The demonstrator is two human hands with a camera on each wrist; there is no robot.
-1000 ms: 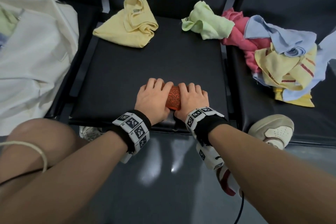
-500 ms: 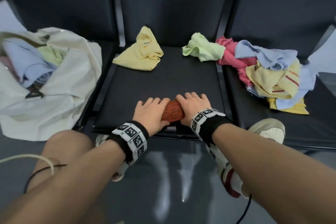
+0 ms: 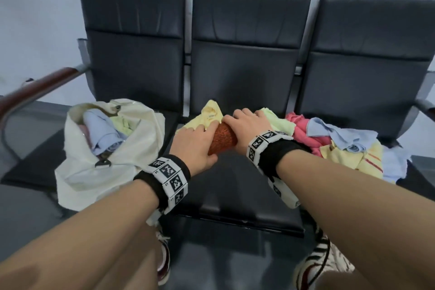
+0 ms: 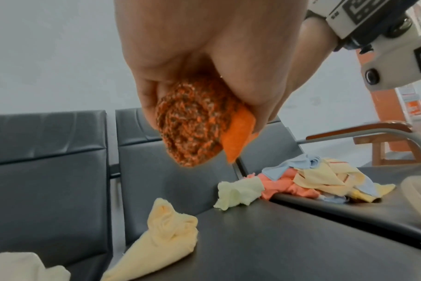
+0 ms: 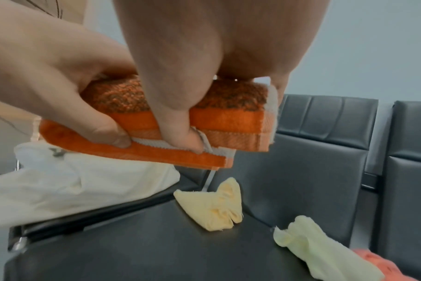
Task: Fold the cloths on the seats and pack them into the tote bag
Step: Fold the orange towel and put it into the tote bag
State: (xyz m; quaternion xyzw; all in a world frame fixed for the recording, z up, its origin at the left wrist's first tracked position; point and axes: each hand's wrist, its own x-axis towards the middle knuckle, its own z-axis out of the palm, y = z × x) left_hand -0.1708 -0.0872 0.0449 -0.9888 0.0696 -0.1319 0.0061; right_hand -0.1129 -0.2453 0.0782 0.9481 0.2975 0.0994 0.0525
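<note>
A rolled orange cloth (image 3: 222,139) (image 4: 190,133) (image 5: 204,117) hangs in the air above the middle seat (image 3: 235,190). My left hand (image 3: 195,146) grips its left end and my right hand (image 3: 247,125) grips its right end, thumbs underneath. The cream tote bag (image 3: 98,172) (image 5: 60,186) slumps open on the left seat, with a blue cloth (image 3: 101,132) and others inside. A crumpled yellow cloth (image 3: 209,113) (image 5: 216,205) and a pale green cloth (image 3: 277,122) (image 5: 312,245) lie at the back of the middle seat.
A heap of pink, blue and yellow cloths (image 3: 348,146) (image 4: 312,176) covers the right seat. A wooden armrest (image 3: 35,87) stands left of the bag. My shoes (image 3: 324,263) rest on the floor under the seat's front edge.
Both hands have lifted the rolled orange cloth off the front of the middle seat and carried it up and back. The head view has tilted up to show the seat backs.
</note>
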